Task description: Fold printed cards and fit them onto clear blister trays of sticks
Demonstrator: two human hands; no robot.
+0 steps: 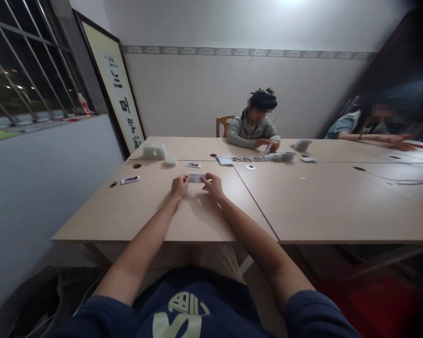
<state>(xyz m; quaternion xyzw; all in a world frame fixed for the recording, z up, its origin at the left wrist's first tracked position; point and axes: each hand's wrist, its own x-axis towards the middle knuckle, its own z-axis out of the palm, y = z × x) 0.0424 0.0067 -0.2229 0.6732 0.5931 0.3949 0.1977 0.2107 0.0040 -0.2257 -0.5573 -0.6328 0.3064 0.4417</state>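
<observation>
A small, flat, translucent grey-white packet (197,178) is stretched between my two hands, just above the table. My left hand (180,186) pinches its left end, and my right hand (213,184) grips the right end with the fingers bent. Beyond the hands lies a white card-like piece with a dark print (193,165). A similar white piece with a dark middle (130,180) rests to the left, beside some small dark bits (113,185).
Stacked pale packets (154,151) stand at the back left, near a smaller pile (171,161). White sheets (225,161), a white disc (250,167) and a row of small packets (257,159) lie farther right. Two people sit across the table, one handling a small white item.
</observation>
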